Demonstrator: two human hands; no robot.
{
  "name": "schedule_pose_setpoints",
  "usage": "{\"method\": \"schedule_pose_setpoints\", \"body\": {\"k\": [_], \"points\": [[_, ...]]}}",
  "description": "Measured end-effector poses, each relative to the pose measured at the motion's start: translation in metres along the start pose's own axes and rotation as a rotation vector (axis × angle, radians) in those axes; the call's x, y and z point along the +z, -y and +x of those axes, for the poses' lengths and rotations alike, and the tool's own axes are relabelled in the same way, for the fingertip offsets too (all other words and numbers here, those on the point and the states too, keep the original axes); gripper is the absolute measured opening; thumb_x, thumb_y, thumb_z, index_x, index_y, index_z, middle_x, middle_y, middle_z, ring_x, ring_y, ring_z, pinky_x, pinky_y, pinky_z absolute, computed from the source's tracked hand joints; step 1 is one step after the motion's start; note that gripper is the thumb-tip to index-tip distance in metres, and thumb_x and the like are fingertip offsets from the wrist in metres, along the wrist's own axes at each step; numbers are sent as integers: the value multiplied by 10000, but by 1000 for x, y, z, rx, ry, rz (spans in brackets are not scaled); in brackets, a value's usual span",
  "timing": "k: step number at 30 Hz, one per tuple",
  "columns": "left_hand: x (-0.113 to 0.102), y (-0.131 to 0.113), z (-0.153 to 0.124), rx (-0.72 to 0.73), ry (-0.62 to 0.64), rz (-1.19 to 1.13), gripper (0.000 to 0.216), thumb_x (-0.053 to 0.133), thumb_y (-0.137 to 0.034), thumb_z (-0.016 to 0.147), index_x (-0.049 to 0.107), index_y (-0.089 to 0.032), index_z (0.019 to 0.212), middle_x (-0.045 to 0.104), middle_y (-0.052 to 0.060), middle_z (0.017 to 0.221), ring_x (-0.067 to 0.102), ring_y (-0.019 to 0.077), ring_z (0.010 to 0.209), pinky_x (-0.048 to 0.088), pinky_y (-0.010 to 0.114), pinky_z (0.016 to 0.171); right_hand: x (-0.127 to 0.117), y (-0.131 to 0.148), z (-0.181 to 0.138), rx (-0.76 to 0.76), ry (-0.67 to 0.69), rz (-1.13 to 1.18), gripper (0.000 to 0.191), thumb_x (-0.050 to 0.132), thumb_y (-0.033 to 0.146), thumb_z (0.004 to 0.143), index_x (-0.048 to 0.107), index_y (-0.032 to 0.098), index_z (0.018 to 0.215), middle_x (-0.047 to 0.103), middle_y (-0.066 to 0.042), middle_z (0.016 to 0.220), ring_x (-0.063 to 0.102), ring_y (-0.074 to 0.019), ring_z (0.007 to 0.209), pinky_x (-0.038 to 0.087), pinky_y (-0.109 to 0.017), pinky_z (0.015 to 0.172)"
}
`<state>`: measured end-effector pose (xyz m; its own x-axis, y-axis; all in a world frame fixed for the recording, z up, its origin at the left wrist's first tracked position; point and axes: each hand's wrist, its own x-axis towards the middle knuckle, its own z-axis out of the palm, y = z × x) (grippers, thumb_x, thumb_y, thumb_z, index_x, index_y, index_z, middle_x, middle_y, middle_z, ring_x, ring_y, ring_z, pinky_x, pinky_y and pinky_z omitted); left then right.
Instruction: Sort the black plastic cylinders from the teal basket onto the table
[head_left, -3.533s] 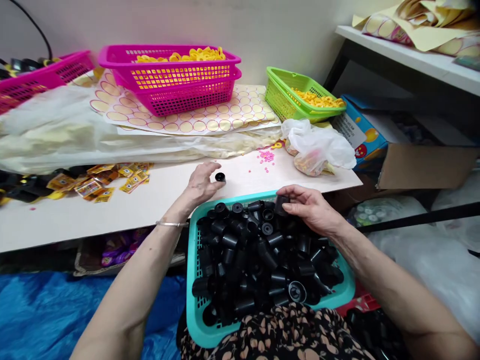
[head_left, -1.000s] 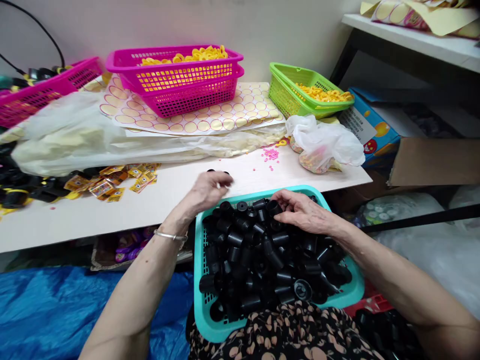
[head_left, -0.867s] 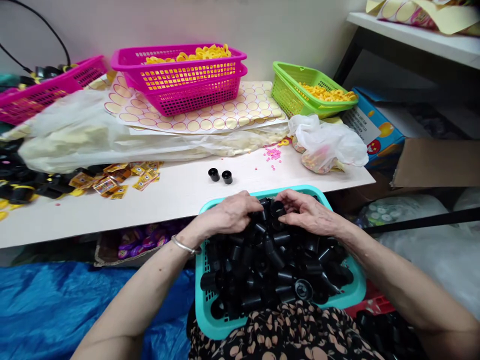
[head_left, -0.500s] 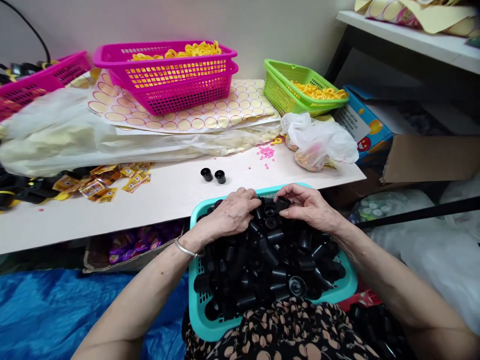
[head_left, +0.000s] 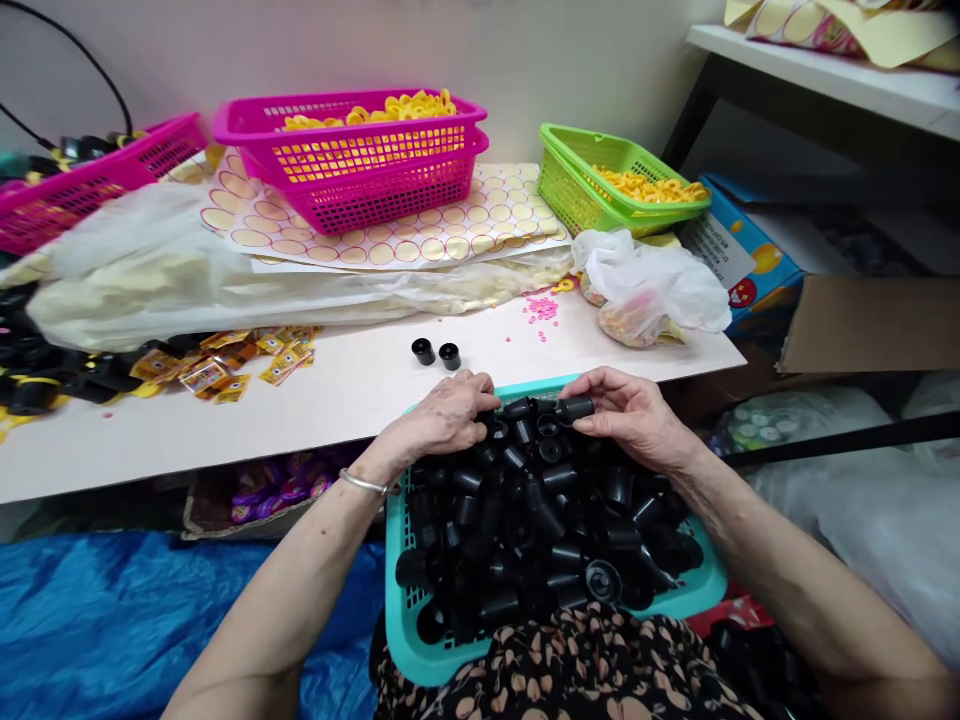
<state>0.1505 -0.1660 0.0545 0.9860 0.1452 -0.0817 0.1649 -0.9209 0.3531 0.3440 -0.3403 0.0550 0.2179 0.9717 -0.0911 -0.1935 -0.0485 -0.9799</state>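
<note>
A turquoise basket [head_left: 401, 620] rests on the lap, heaped with black plastic caps [head_left: 544, 505], cup-like and hollow. Over its far right rim, my right hand [head_left: 626, 412] pinches one black cap [head_left: 574, 408] on its side between thumb and fingers. At the far left of the heap is my left hand [head_left: 448, 418], its fingers curled down onto the caps; whether it grips one is hidden. Two black caps [head_left: 436, 354] stand side by side on the white table [head_left: 360, 390], just beyond my left hand.
Pink baskets [head_left: 352, 190] and a green basket [head_left: 585, 195] of yellow rings stand at the back. A knotted plastic bag [head_left: 652, 285] sits near the table's right end. Small orange packets [head_left: 225, 365] lie left. Below the table is a carton [head_left: 217, 515] of purple pieces.
My left hand has moved left over the heap, apart from the right. My right hand still holds its cap, now turned more sideways. The whole view has shifted slightly.
</note>
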Motion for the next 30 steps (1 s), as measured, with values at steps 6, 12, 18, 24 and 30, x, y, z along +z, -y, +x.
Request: {"method": "schedule_pose_setpoints", "body": {"k": [6,12,18,24,30], "points": [[3,2,-3,-84,-168,-155,84,567,-190,714,597,-166,788,577,56,885,500,200,832,384,338,751,-2,2,-2,24,-32,98,366,800,181,592,600,166,899,626,-29,885,602,-139,779,520,-327,756],[-5,-13,-15,-374,-475,-1190,303,723,-293,677,623,-137,917,622,10,761,549,107,646,421,228,600,15,4,-6,-80,-58,-66,320,766,239,655,599,178,921,616,-21,875,582,-124,748,499,-267,689],[3,-27,-11,-417,-406,-1609,298,785,-228,607,645,-116,846,647,14,746,600,95,621,483,201,582,33,8,-8,-145,-47,-213,258,701,281,732,578,200,943,598,-22,867,566,-141,766,480,-267,682],[5,-33,-6,-389,-394,-1665,292,794,-201,590,655,-105,828,650,16,760,616,98,629,526,214,610,32,3,-5,-160,-27,-364,246,657,305,772,564,202,976,582,-19,849,554,-142,724,466,-270,658],[5,-32,-7,-371,-409,-1648,300,802,-197,575,659,-102,820,655,16,749,623,104,629,539,224,624,30,1,-4,-183,-52,-468,244,643,321,781,573,198,980,569,-13,793,526,-132,657,440,-260,605]]}}
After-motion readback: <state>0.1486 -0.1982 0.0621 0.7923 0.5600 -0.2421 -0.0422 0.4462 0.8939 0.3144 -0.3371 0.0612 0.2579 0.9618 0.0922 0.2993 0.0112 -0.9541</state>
